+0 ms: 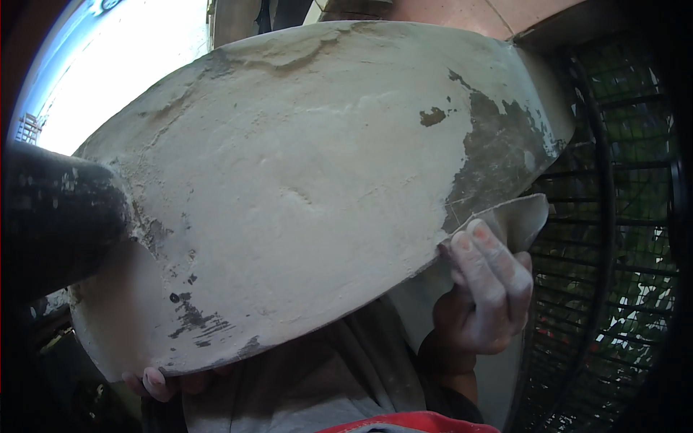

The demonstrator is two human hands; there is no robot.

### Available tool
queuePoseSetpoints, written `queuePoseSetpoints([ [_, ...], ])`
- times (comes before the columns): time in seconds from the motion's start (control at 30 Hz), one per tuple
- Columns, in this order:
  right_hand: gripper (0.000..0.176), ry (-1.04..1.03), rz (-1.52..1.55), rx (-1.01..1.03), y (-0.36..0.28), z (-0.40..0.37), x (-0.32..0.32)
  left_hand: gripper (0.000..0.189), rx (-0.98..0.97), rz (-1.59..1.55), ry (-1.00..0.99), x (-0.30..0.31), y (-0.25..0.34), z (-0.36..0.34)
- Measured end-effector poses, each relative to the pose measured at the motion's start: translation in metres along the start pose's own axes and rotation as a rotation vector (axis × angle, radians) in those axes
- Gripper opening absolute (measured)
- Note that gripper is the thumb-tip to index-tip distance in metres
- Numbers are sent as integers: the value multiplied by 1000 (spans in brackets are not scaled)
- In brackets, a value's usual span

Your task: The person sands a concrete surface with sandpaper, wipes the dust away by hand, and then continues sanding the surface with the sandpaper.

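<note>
A broad, leaf-shaped panel [310,166] coated in pale, dusty filler spans most of the head view. Darker patches show through near its right end and at its lower left. Dust-covered fingers of my right hand [487,289] pinch a curled grey sheet of sandpaper [523,220] against the panel's lower right edge. Only the fingertips of my left hand [155,384] show, curled around the lower left edge of the panel; the rest is hidden behind it.
A thick black tube [65,216] meets the panel at the left. On the right stands a dark metal grille [606,238] with plants behind it. Reddish tiles [462,16] lie beyond the top edge, and bright daylight fills the upper left.
</note>
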State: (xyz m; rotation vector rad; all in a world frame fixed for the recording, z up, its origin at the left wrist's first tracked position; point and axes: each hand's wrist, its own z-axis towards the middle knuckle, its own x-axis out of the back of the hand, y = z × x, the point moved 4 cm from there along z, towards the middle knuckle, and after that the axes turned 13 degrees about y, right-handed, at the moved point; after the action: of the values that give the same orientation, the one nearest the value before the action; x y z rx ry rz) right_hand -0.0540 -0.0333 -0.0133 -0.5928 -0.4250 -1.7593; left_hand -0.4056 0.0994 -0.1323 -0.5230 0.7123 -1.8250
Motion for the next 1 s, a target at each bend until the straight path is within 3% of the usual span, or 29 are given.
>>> queuePoseSetpoints([
  [0.03, 11, 24, -5, 4, 2, 0, -1, 61, -21, -14, -33, -8, 5, 12],
  [0.13, 16, 21, -81, 53, -3, -1, 1, 60, -78, 123, 255, -14, 27, 23],
  [0.23, 19, -26, -82, 134, -11, -1, 4, 60, 193, 88, 90, -11, 18, 5],
  [0.33, 18, 58, -102, -36, 14, -2, 3, 59, -2, 67, 242, -12, 22, 8],
  [0.43, 17, 31, -51, 15, 5, -1, 2, 60, 181, -24, 220, -10, 29, 27],
  [0.63, 17, 52, 33, 17, 3, 5, 0, 61, 48, 107, 255, -17, 28, 33],
  [0.73, 17, -35, -80, 64, 0, 7, 0, 61, 371, -127, 104, 5, -13, -40],
  [0.77, 17, -50, -107, 69, 2, 9, -1, 60, 15, -22, 127, 11, -32, -59],
  [0.83, 16, 97, -38, -25, 21, 9, -8, 59, -333, 80, 139, 10, -12, -49],
  [0.87, 15, 41, -76, 3, 11, 9, -6, 59, -112, 69, 165, 3, 4, -23],
  [0.9, 15, -19, -66, 50, 2, 7, -1, 58, -33, 68, 164, 0, 11, -14],
  [1.0, 14, -50, -20, 72, -4, 6, 3, 58, 29, 64, 160, -4, 15, -3],
])
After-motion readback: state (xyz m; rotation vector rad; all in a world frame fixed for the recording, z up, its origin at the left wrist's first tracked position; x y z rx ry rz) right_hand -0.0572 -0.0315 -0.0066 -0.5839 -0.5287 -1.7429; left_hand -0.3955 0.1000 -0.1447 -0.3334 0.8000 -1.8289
